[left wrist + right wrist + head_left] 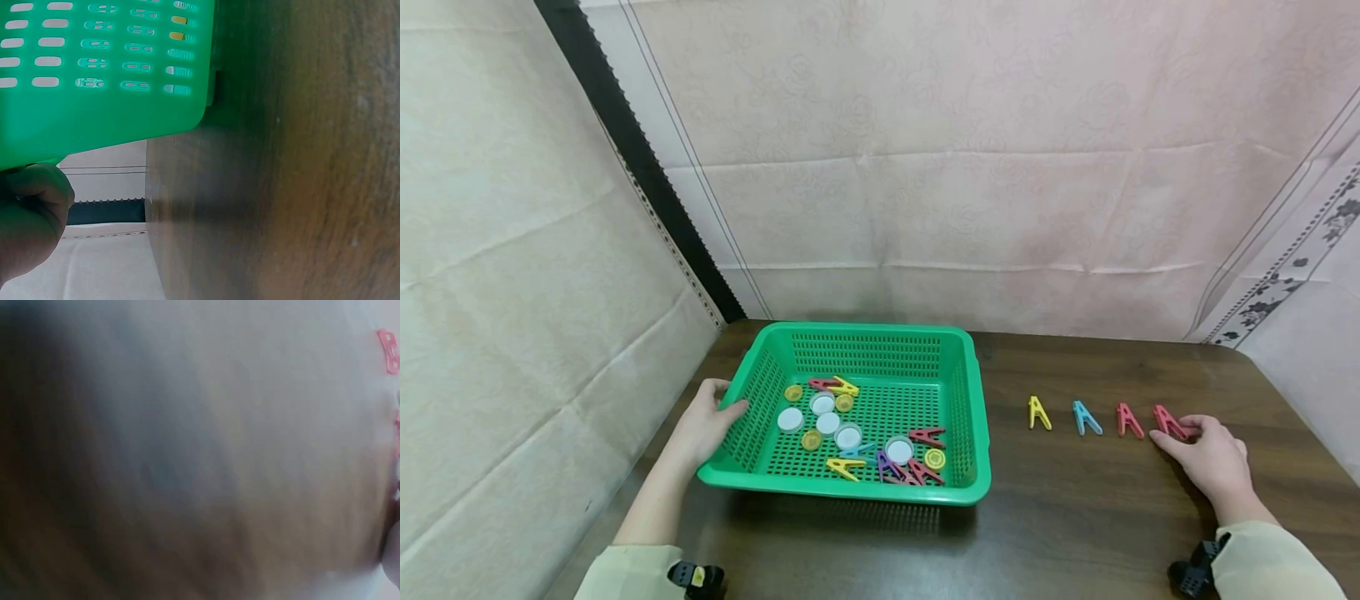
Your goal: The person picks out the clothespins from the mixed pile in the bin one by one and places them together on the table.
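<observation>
A green plastic basket sits at the left of the table, slightly tilted with its front edge raised. My left hand grips its left rim, thumb over the top; the left wrist view has this hand under the basket's edge. Inside lie white caps, yellow caps and several clothespins, among them a yellow one. Far right, my right hand pinches a red clothespin between thumb and fingers, at the end of a row. The right wrist view is mostly blurred.
To the left of that clothespin lie a second red clothespin, a blue clothespin and a yellow clothespin, spaced in a row on the brown wooden table. Pale cloth hangs behind and at both sides.
</observation>
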A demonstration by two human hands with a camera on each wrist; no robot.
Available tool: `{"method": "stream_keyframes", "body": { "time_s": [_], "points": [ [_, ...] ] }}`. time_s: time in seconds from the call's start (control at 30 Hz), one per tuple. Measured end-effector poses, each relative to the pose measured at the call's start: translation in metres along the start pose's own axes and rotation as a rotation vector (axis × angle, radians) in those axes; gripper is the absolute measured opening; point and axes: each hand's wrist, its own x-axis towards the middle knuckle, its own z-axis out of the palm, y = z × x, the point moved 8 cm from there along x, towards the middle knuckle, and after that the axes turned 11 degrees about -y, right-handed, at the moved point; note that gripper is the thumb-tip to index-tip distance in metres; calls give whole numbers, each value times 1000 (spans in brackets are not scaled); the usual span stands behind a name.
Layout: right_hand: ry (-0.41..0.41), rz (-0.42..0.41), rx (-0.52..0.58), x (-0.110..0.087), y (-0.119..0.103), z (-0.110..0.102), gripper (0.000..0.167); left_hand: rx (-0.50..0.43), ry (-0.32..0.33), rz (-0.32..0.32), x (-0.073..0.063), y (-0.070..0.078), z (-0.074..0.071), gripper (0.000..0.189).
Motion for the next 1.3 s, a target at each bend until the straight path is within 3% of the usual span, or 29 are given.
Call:
{"method": "stream_keyframes", "body": {
  "time_s": [0.17, 0.53, 0.83, 1.3],
  "points": [
    [-28, 30, 69, 1, -1, -3, 72, -3, 4, 1, 0, -1, -1, 57],
    [-47, 73, 96, 4, -7, -8, 76, -10, 4, 6, 1, -1, 0, 56],
    [-29, -1, 147, 19, -45, -15, 71, -10, 5, 14, 1, -1, 0, 55],
    [-78, -82, 191, 36, -96, -3, 71, -2, 4, 13, 0, 0, -1, 56]
  ]
}}
